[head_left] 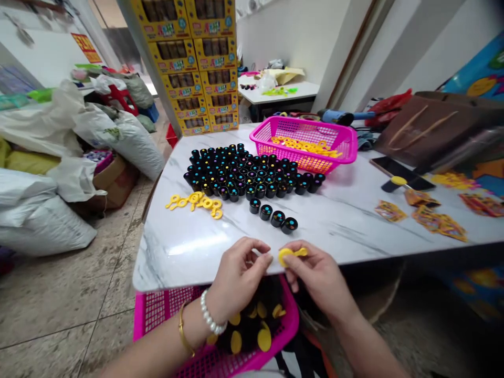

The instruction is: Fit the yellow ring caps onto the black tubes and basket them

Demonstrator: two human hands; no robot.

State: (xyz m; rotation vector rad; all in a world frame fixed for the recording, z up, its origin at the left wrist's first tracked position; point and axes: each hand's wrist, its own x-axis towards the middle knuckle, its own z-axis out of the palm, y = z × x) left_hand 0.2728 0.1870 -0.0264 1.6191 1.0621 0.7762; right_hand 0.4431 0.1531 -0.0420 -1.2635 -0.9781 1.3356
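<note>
Above the table's near edge, my right hand (pixel 315 273) pinches a yellow plastic cap (pixel 286 256) with a small tab sticking out to the right. My left hand (pixel 244 268) is just left of it, its thumb and fingers curled together. Whether anything is between those fingertips I cannot make out. Beyond my hands, several small black cups (pixel 277 218) stand in a short row with coloured dots on top. Behind them is a large cluster of similar black cups (pixel 240 176). Yellow ring-shaped pieces (pixel 195 201) lie loose at its left.
A pink basket (pixel 271 142) of yellow pieces stands at the back. Below the table edge, another pink basket (pixel 289 315) holds black pieces with yellow caps. Stacked yellow boxes (pixel 185 73) rise at the far edge. Small packets (pixel 439 223), a phone (pixel 401 173) and a brown bag (pixel 429 126) are right.
</note>
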